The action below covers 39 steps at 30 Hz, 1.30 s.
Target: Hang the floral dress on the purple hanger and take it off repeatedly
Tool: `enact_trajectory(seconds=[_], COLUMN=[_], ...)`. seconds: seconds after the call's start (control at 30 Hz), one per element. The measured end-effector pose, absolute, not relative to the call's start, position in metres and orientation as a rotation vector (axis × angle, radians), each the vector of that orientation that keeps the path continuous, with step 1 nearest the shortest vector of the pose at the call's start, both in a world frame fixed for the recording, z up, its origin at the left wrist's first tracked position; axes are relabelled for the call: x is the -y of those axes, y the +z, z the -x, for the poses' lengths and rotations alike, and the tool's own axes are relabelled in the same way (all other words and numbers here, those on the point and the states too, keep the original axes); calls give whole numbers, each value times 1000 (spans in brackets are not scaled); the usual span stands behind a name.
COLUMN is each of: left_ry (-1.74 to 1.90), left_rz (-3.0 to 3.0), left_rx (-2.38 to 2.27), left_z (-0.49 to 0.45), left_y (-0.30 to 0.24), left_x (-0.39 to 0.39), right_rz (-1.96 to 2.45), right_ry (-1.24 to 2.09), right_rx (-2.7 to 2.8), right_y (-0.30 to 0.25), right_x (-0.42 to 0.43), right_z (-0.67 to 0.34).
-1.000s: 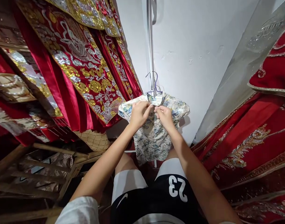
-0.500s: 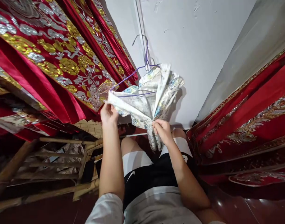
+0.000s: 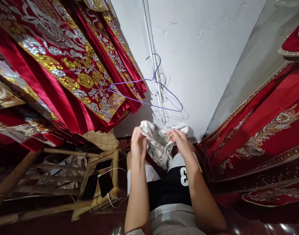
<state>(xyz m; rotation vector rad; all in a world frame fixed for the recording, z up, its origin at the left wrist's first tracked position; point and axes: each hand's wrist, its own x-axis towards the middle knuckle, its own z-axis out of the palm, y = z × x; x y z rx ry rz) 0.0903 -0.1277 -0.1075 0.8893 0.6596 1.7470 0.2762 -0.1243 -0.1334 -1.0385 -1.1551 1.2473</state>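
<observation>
A bare purple wire hanger [image 3: 151, 105] hangs in front of the white wall, its hook near a pale vertical strip. Below it, between my knees, bunches a white garment [image 3: 159, 151] with a floral print. My left hand [image 3: 139, 142] is closed on the garment's upper left edge, its fingertips partly hidden by the cloth. On the other side, my right hand [image 3: 178, 136] pinches the garment near its upper right edge. The cloth sags in folds between both hands, clear of the hanger.
Red cloths with gold and silver embroidery [image 3: 90, 78] hang at the left. More red embroidered fabric [image 3: 259, 130] drapes on the right. At lower left stands a bamboo chair [image 3: 85, 205], with dark phones [image 3: 105, 183] and a white cable [image 3: 112, 169] on it.
The garment has come off the hanger and is lower, nearer my lap. My left hand has moved right and down, closer to my right hand. The hanger now hangs bare.
</observation>
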Motion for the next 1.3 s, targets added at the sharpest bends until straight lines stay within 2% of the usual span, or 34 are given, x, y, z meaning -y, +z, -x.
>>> enact_trajectory(seconds=[0.2,0.3,0.4,0.5,0.6,0.7,0.87,0.93,1.17,1.3], left_ry=[1398,1335,1147,744,431,248,-339,-343,140,582], left_rz=[-1865,-1924,-1846,-1912,-2071,-2264,-2457,-2490,-2518,-2541], left_rx=[-954,-977,-917,-856,-966,-1302,-1845,-1886,-1846,-1781], left_z=[-140,-137,-125,-105,-71,-30,15,20,14,-3], left_y=[-98,-99,-103,-102,-89,-70,-46,-39,-23,-18], left_x=[161,158,143,128,114,95,65,58,22,9], right_rz=[807,695,705,788,936,969,1010,1085,1274,1323], right_ry=[1544,1716,1742,1544,1038,583,461,476,269,166], right_rx=[981,986,1334,1667,1796,1740,1615,1693,1673,1714], right_y=[-125,-117,-95,-66,-44,-39,-56,-64,-68,-55], right_x=[135,143,140,120,89,52,-9,-28,-32,-5], right_z=[-262,-266,-282,-308,-330,-329,-300,-298,-349,-367])
